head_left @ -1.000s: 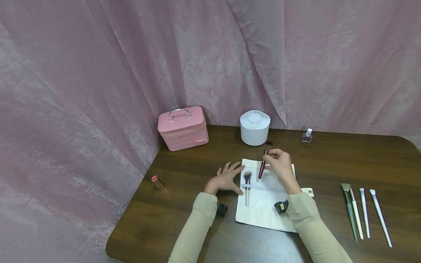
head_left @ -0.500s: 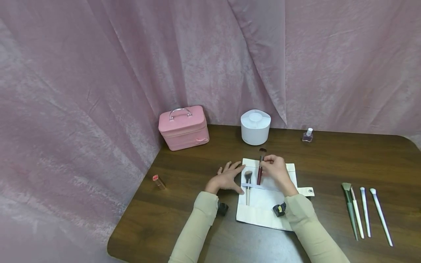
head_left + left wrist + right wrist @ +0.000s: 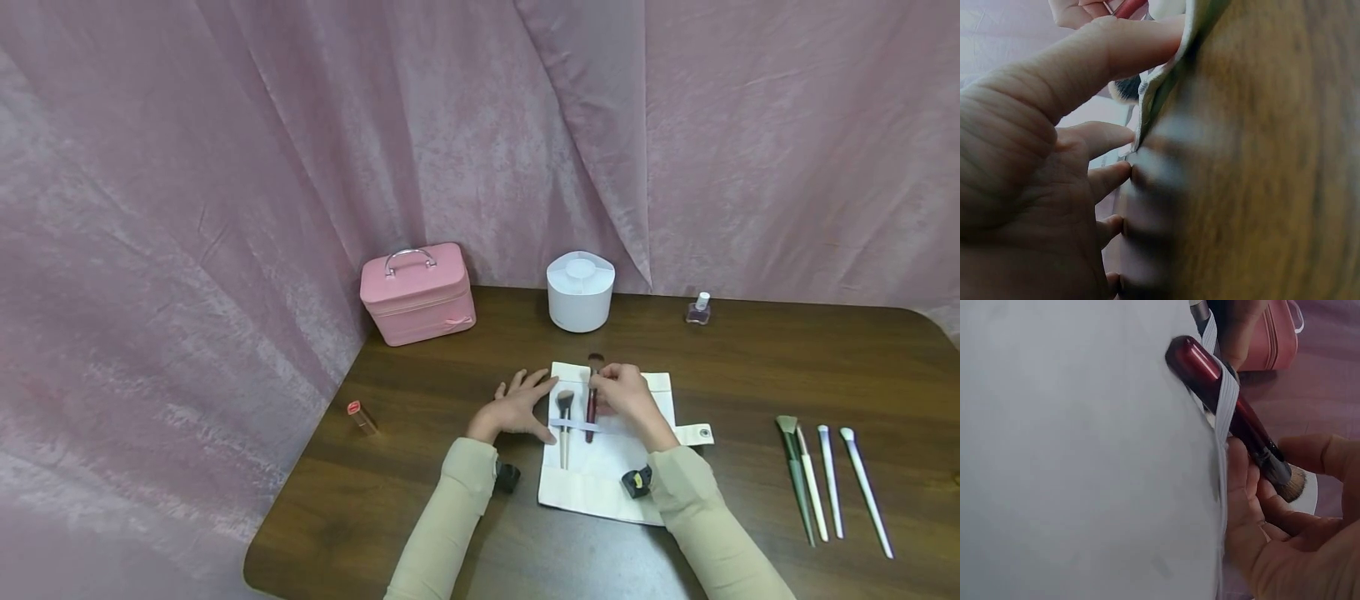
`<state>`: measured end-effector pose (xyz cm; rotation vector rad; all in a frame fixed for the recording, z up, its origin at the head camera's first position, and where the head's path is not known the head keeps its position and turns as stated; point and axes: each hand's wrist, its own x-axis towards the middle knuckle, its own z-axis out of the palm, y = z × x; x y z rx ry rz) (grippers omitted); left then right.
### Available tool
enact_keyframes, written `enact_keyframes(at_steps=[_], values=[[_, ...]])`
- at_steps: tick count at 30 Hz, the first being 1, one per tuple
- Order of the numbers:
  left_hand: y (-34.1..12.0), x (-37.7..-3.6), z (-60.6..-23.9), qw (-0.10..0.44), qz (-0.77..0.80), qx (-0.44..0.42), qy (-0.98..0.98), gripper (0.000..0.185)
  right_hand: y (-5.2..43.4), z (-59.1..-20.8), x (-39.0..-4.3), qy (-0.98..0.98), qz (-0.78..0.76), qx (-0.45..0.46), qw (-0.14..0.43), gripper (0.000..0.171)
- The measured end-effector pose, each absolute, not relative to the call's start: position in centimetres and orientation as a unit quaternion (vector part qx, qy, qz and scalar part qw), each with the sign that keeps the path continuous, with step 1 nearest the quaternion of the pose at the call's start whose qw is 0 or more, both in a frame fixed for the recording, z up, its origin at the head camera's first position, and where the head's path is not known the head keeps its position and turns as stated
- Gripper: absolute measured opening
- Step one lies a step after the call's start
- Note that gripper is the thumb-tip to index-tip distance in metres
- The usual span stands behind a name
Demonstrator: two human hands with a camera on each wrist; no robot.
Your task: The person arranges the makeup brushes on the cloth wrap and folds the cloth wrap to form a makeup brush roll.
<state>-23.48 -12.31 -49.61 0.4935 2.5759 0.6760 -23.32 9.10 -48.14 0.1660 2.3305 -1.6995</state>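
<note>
My right hand point(image 3: 624, 393) pinches a dark red makeup brush point(image 3: 1246, 422) near its ferrule, bristles away from me. The brush handle passes under the white elastic band point(image 3: 1227, 400) of an unrolled white brush roll point(image 3: 600, 483); its rounded end sticks out past the band. My left hand point(image 3: 517, 410) lies spread at the roll's left edge, thumb and forefinger touching that edge in the left wrist view. Just right of that hand, a makeup brush with an angled dark head point(image 3: 565, 402) and a pale handle sits under the same band.
Right of the roll lie a green brush point(image 3: 797, 475) and several pale-handled brushes point(image 3: 831, 483). Behind stand a pink case point(image 3: 420, 296), a white lidded container point(image 3: 581, 296) and a nail polish bottle point(image 3: 698, 312). A lipstick point(image 3: 362, 417) is at the left.
My right hand has moved toward me and slightly left, and the red brush has straightened and slid handle-first under the band. My left hand has stayed at the roll's edge.
</note>
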Motion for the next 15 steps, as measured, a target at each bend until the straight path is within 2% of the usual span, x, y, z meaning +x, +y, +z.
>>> enact_keyframes(at_steps=[15], values=[[-12.26, -23.59, -49.6, 0.217, 0.241, 0.178, 0.929, 0.104, 9.24, -48.0, -22.76, 0.851, -0.507, 0.046, 0.13, 0.03]])
